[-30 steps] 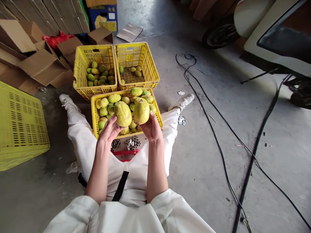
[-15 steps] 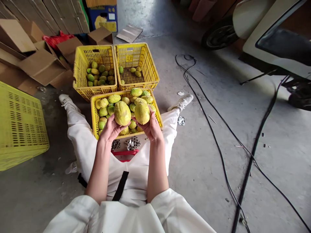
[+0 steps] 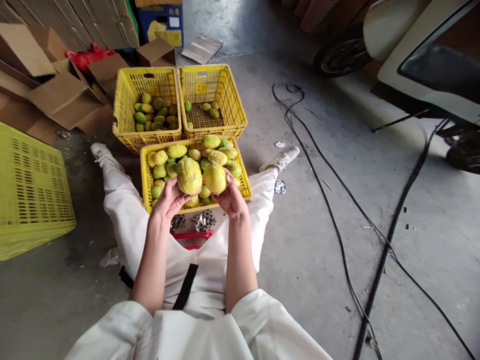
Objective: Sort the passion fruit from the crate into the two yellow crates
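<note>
I sit on a concrete floor with my legs spread around a yellow crate (image 3: pixel 144 172) full of yellow-green fruits. My left hand (image 3: pixel 169 199) holds one large yellow-green fruit (image 3: pixel 189 175) from below. My right hand (image 3: pixel 231 197) holds a second, similar fruit (image 3: pixel 215 177) right beside it. Both fruits hover just above the near end of the crate and almost touch each other.
Two more yellow crates stand behind: the left one (image 3: pixel 123 107) half full of smaller fruits, the right one (image 3: pixel 234 107) with few. An upturned yellow crate (image 3: pixel 32 192) lies at left, cardboard boxes (image 3: pixel 63 97) behind. Black cables (image 3: pixel 330 200) cross the floor; a scooter (image 3: pixel 420 55) stands at right.
Both hands have lowered the two fruits slightly and brought them closer together; the right-hand fruit has turned a little in my fingers.
</note>
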Demonstrator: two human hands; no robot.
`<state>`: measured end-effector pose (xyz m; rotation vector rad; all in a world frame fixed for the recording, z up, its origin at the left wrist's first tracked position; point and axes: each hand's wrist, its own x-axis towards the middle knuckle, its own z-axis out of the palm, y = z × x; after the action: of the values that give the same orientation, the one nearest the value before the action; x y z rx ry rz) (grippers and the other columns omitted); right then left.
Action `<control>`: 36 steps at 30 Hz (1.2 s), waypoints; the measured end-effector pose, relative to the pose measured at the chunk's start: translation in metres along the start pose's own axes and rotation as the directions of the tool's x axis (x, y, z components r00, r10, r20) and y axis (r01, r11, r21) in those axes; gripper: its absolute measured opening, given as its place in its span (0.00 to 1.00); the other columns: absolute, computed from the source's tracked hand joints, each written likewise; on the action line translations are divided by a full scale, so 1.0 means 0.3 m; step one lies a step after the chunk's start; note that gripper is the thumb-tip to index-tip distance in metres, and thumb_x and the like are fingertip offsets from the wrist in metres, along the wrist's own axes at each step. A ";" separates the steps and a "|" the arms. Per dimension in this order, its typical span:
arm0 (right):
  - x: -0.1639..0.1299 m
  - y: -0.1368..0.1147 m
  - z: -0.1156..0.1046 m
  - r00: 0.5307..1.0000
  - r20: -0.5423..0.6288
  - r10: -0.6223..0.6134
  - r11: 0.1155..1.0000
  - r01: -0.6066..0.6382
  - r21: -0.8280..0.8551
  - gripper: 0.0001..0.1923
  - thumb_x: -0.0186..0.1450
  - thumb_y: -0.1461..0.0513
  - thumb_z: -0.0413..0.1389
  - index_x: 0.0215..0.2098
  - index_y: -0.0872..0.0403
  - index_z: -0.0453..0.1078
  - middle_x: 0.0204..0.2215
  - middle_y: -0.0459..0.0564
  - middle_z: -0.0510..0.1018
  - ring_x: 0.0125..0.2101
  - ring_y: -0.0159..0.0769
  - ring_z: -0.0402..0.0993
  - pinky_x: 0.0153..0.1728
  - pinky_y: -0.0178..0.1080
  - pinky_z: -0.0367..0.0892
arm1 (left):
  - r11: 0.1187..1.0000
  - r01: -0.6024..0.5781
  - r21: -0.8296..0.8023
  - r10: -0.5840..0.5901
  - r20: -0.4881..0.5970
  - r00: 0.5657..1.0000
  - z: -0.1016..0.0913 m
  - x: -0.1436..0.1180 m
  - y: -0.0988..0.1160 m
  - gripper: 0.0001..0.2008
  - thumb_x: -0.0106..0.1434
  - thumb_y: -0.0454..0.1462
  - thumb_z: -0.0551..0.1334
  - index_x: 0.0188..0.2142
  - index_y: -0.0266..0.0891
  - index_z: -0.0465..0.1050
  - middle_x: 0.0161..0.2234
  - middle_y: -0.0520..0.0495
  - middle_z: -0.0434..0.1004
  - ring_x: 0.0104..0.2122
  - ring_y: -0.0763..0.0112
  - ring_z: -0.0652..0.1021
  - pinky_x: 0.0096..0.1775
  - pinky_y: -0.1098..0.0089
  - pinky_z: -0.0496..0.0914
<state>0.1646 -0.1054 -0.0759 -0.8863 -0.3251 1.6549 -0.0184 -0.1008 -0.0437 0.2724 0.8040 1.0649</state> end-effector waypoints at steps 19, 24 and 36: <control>-0.012 0.002 -0.011 1.000 -0.010 -0.002 0.999 0.001 -0.045 0.24 0.51 0.57 0.69 0.43 0.44 0.67 0.38 0.39 0.80 0.44 0.36 0.80 0.42 0.39 0.79 | 0.997 -0.043 0.058 0.045 -0.038 0.998 -0.010 -0.003 -0.008 0.23 0.64 0.39 0.62 0.59 0.43 0.68 0.55 0.40 0.78 0.58 0.53 0.75 0.53 0.54 0.76; -0.010 0.008 -0.007 0.998 0.038 0.054 0.998 -0.054 0.014 0.24 0.52 0.52 0.67 0.44 0.46 0.68 0.43 0.45 0.81 0.50 0.44 0.79 0.43 0.44 0.80 | 0.997 -0.064 0.033 0.066 -0.068 0.996 -0.018 0.000 -0.005 0.23 0.65 0.38 0.61 0.59 0.42 0.68 0.56 0.41 0.78 0.59 0.54 0.74 0.54 0.57 0.75; -0.018 -0.011 0.011 1.000 -0.018 0.015 0.990 -0.017 -0.138 0.18 0.54 0.53 0.67 0.40 0.46 0.71 0.32 0.41 0.78 0.35 0.34 0.76 0.38 0.35 0.77 | 0.972 -0.112 0.205 0.125 -0.050 0.991 -0.050 -0.004 0.020 0.20 0.55 0.44 0.73 0.44 0.40 0.76 0.50 0.40 0.81 0.60 0.50 0.73 0.53 0.53 0.75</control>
<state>0.1649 -0.1088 -0.0696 -1.0075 -0.4260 1.6538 -0.0332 -0.1014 -0.0502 0.4654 0.9638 1.1089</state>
